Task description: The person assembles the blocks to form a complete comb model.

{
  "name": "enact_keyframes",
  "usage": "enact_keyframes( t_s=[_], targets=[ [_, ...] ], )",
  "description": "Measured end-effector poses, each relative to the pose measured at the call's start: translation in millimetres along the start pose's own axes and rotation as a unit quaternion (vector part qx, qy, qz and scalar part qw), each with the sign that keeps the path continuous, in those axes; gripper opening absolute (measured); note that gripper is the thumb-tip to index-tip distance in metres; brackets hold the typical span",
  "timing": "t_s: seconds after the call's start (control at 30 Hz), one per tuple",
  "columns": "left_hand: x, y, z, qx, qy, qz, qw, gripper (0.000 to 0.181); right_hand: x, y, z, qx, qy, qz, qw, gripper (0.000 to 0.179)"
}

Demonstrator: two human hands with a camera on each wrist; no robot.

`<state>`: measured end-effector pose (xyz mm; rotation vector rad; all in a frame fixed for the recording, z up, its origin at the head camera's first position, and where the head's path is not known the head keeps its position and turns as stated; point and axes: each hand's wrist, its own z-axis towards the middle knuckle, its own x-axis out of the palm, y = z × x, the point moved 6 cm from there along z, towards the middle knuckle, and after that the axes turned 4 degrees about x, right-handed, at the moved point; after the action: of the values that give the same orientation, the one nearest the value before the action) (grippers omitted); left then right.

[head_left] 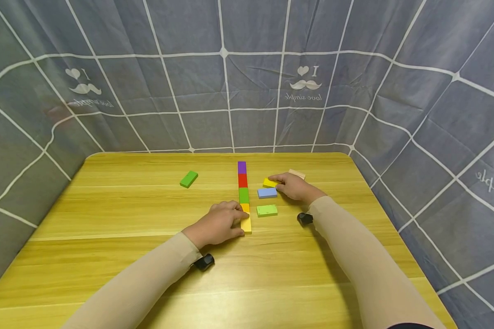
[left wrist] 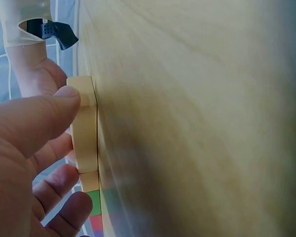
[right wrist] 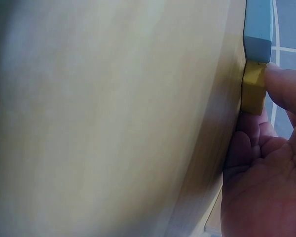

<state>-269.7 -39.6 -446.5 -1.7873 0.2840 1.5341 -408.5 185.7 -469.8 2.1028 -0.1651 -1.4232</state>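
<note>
A straight row of flat domino-like blocks runs away from me: a pale yellow block (head_left: 247,225) nearest, then an orange-yellow block (head_left: 244,207), a green block (head_left: 244,195), a red block (head_left: 242,180) and a purple block (head_left: 241,167). My left hand (head_left: 218,223) holds the pale yellow block, thumb (left wrist: 66,94) at its near end and fingers by its farther part. Right of the row, my right hand (head_left: 295,187) pinches a bright yellow block (right wrist: 253,94) between thumb and fingers, low at the tabletop. A blue block (head_left: 267,193) lies just nearer than it.
A light green block (head_left: 267,210) lies right of the row, nearer than the blue one. Left of the row is a separate green block (head_left: 189,179). Behind the right hand a beige block (head_left: 297,173) shows partly. Grey checked curtains (head_left: 255,82) surround the wooden table (head_left: 119,205).
</note>
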Motion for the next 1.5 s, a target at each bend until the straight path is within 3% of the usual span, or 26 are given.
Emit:
enact_keyframes(
  t_s=[0.5, 1.07, 1.5],
  targets=[
    [-1.1, 7.0, 0.3, -0.021, -0.012, -0.023, 0.9994, 0.055, 0, 1, 1.1, -0.001, -0.001, -0.002, 1.0, 0.047],
    [0.5, 22.0, 4.4, -0.083, -0.001, -0.038, 0.9959, 0.072, 0, 1, -0.3, 0.001, 0.0, -0.001, 1.0, 0.047],
    [-0.9, 29.0, 3.4, -0.093, -0.011, -0.044, 0.9946, 0.072, 0, 0, -0.5, 0.003, 0.001, -0.006, 1.0, 0.047]
  ],
)
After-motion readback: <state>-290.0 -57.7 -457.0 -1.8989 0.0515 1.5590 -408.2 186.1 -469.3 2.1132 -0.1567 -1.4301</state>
